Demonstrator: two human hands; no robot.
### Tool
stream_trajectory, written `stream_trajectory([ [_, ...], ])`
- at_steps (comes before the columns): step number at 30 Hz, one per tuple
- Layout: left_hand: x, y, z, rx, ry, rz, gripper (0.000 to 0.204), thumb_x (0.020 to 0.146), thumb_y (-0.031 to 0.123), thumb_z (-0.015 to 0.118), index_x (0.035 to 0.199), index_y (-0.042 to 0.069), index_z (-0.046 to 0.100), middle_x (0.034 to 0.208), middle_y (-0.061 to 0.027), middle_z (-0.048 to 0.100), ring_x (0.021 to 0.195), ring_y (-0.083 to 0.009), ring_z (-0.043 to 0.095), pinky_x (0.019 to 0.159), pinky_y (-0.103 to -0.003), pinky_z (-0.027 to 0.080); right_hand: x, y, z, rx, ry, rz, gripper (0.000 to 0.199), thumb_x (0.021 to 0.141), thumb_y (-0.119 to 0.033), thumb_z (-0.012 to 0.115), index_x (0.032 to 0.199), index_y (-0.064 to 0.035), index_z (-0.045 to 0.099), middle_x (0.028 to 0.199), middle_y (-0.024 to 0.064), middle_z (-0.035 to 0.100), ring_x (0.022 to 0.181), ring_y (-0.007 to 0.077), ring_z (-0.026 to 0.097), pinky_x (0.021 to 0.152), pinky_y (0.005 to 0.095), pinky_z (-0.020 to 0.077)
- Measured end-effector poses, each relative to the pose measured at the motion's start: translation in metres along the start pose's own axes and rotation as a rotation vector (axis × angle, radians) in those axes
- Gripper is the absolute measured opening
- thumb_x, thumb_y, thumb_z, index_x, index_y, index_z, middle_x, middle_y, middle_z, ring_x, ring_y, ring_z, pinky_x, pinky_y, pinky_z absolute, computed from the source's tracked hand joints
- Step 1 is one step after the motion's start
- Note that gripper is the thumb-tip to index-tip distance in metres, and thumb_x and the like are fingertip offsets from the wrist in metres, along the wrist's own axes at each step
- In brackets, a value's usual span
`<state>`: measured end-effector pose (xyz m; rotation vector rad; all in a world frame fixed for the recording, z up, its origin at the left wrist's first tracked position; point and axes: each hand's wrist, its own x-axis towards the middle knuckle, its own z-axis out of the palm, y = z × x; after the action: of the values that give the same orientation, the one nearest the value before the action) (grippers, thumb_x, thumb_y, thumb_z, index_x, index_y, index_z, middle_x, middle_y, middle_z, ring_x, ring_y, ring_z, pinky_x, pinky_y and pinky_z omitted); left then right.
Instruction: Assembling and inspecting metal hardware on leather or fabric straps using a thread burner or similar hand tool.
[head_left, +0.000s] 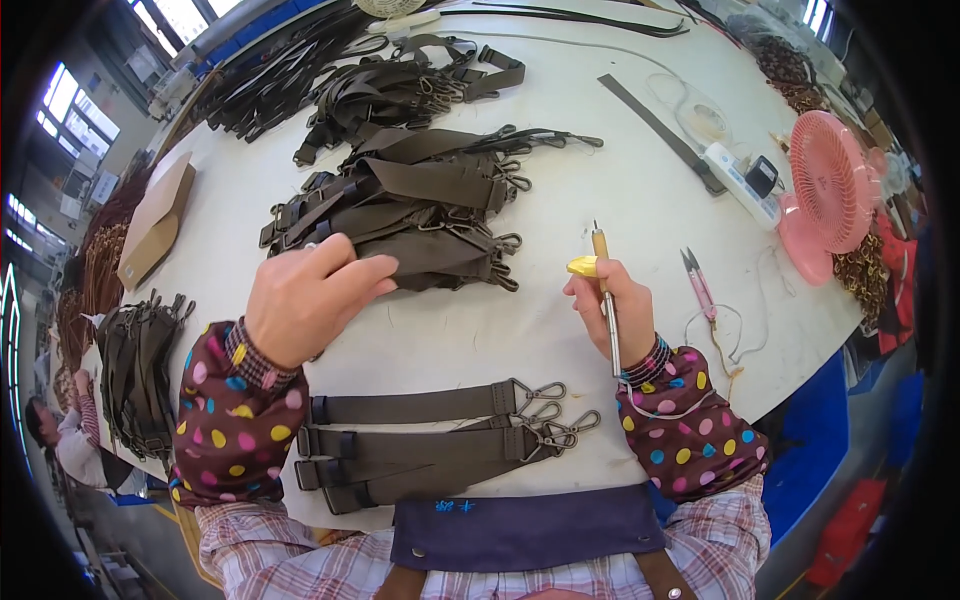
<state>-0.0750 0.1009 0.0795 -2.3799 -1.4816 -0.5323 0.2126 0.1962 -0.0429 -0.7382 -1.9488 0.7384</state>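
My left hand (310,295) is at the near left edge of a pile of dark olive webbing straps (420,255) with metal snap hooks. Its fingers are bent and pressed together over the straps; what they pinch, if anything, is hidden. My right hand (625,315), right of the pile, is closed around a slim pen-like tool (609,305) with a metal shaft, a tan front part and a thin pointed tip. A yellow cover (582,266) sits on one of its fingers. Nearer me lie several finished-looking straps (420,450), side by side, hooks to the right.
Pink-handled scissors (699,285) lie right of my right hand, beside a pink fan (828,185) and a white power strip (742,185). More straps (390,95) are heaped at the back. A brown cardboard piece (157,225) and a strap bundle (138,375) are at left.
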Motion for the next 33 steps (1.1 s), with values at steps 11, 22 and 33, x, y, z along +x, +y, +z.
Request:
stream_trajectory([
  [11, -0.086, 0.012, 0.047, -0.178, -0.369, -0.368, 0.041, 0.083, 0.028, 0.063, 0.118, 0.011, 0.051, 0.098, -0.0088, 0.055, 0.090, -0.0272, 0.056, 0.075, -0.036, 0.047, 0.013, -0.026, 0.029, -0.096, -0.057, -0.271, 0.023, 0.076, -0.002, 0.067, 0.097, -0.0058, 0.058, 0.080, 0.0074, 0.064, 0.068, 0.0200, 0.064, 0.058, 0.0283, 0.0509],
  [22, -0.009, 0.014, 0.134, -0.076, -0.123, -0.253, 0.056, 0.085, 0.024, 0.061, 0.135, 0.014, 0.036, 0.095, -0.0085, 0.045, 0.079, -0.0241, 0.056, 0.063, -0.034, 0.049, 0.007, -0.019, 0.019, -0.158, -0.020, -0.210, 0.025, 0.075, 0.000, 0.066, 0.098, -0.0051, 0.058, 0.082, 0.0089, 0.064, 0.070, 0.0214, 0.065, 0.061, 0.0287, 0.0516],
  [33, -0.032, 0.021, 0.102, -0.481, -0.105, -0.469, 0.050, 0.080, 0.013, 0.067, 0.126, 0.007, 0.046, 0.101, -0.0106, 0.057, 0.082, -0.0225, 0.060, 0.074, -0.031, 0.049, 0.004, -0.013, 0.012, -0.150, -0.023, -0.185, 0.025, 0.075, 0.001, 0.066, 0.097, -0.0050, 0.058, 0.082, 0.0096, 0.063, 0.069, 0.0221, 0.064, 0.060, 0.0291, 0.0514],
])
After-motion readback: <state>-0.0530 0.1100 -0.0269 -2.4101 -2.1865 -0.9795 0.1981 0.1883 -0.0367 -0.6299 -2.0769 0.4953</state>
